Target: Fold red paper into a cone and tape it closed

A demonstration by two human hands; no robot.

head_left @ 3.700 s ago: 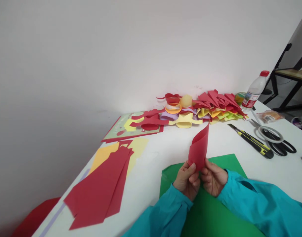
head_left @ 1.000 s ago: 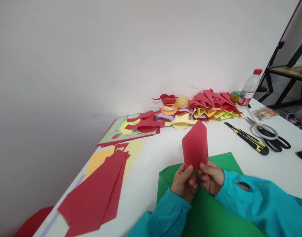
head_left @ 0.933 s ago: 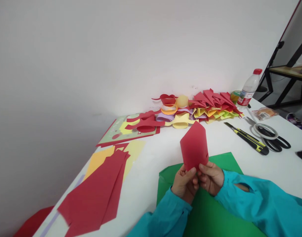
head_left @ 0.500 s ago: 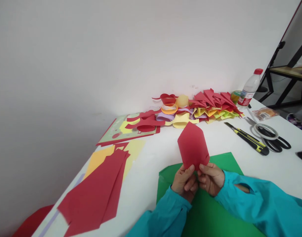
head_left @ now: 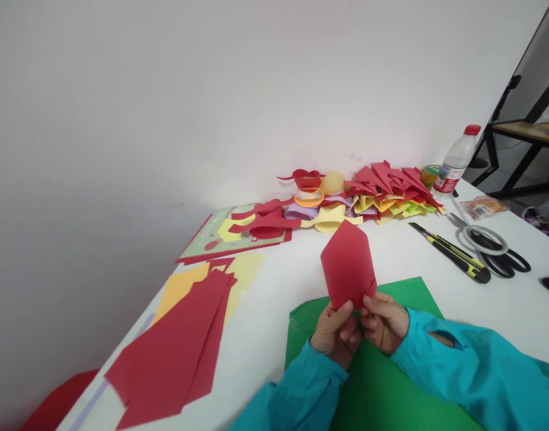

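Note:
A piece of red paper (head_left: 348, 263), pointed at the top and slightly curved, is held up between both hands. My left hand (head_left: 337, 332) pinches its lower left edge with the thumb in front. At the lower right corner, my right hand (head_left: 384, 320) grips it between thumb and fingers. Part of the fingers is hidden behind the paper. Below the hands lies a green sheet (head_left: 386, 389) on the white table (head_left: 265, 311).
Cut red sheets (head_left: 170, 347) lie at the left. Curled paper shapes (head_left: 267, 222) and folded red pieces (head_left: 386, 179) line the wall. A utility knife (head_left: 449, 251), scissors (head_left: 503, 257), a tape roll (head_left: 484, 239) and a bottle (head_left: 456, 163) are at the right.
The red paper has shifted and turned very slightly to the left, and my right thumb sits a little higher on its corner. Both hands keep their hold.

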